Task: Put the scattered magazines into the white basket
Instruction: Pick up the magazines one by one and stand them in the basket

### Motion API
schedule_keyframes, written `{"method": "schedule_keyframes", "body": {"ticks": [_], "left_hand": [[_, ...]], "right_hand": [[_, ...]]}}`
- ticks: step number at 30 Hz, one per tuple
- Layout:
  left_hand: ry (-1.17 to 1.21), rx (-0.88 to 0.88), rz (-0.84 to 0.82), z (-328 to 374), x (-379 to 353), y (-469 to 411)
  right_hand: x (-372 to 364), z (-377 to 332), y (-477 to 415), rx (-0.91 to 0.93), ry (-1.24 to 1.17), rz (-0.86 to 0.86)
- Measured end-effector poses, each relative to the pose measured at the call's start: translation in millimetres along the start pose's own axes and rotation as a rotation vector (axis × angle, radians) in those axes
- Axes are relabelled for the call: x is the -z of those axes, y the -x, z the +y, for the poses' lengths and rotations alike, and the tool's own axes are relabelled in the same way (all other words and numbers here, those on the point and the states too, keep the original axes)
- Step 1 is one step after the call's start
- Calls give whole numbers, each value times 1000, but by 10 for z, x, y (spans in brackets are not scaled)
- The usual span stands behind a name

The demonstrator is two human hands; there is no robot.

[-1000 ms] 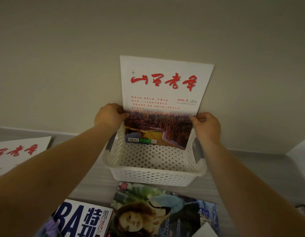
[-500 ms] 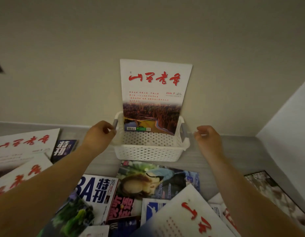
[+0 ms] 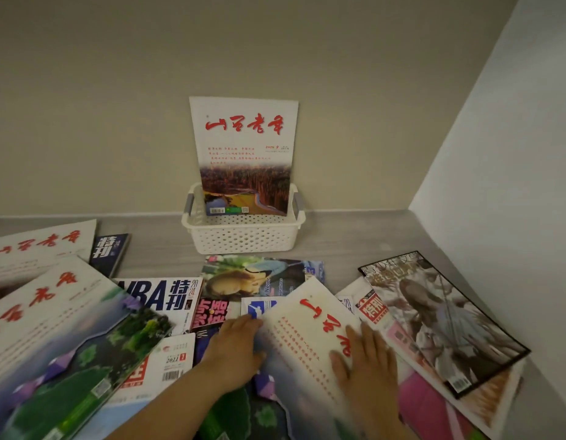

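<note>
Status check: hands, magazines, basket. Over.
Left hand at near magazine edge, right hand flat on it. Upright magazine in white basket. Lies atop other magazines, nothing covering it.

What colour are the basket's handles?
Grey handles on a white basket, seen in the head view.

White basket (image 3: 243, 238), perforated, grey handles, set at the back of the counter (image 3: 354, 236) against the wall (image 3: 116, 122). Inside it, upright and leaning back on the wall: one red-titled magazine (image 3: 243, 154), white above, landscape photo below, rising well over the rim. In front, lying flat and overlapping: NBA issue (image 3: 161, 293); portrait cover (image 3: 259, 277) just before the basket; black-bordered magazine (image 3: 440, 322) at the right; two white red-lettered issues (image 3: 37, 249) at the left; another white issue (image 3: 307, 341) angled in the middle, on top of the pile.
</note>
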State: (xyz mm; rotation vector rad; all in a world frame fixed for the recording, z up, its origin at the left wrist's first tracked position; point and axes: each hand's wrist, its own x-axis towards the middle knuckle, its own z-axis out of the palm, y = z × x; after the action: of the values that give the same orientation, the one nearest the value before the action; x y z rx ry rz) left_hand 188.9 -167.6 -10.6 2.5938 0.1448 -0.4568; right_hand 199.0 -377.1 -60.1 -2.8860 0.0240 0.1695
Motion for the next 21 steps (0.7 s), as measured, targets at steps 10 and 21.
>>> {"method": "schedule_keyframes", "body": {"ticks": [10,21], "left_hand": [[85,115,-141,162,213,-70],[227,-106,-215,253,447,167]], "right_hand": [[23,59,27,125,-19,37],[62,107,46,132,-169,78]]}}
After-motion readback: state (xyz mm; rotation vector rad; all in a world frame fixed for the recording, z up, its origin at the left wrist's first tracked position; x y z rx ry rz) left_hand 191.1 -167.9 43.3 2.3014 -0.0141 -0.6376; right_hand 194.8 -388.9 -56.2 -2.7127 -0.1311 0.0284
